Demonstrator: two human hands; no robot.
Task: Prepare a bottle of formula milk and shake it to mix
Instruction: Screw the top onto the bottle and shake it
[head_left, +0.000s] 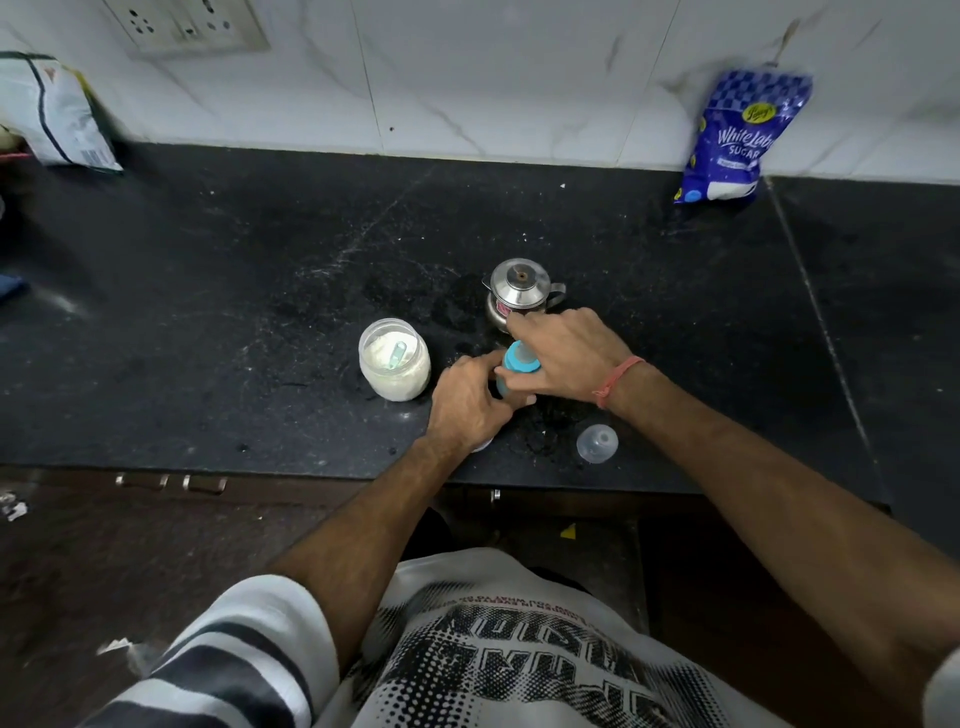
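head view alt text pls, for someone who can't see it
Both hands work a baby bottle with a blue collar on a black stone counter: left hand holds its body, right hand its top. Nearby: open jar of white powder, small steel kettle, clear dome cap.

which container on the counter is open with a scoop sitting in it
The clear powder jar, left of the left hand. It has no lid and shows white powder; the steel pot is lidded and the baby bottle is capped.
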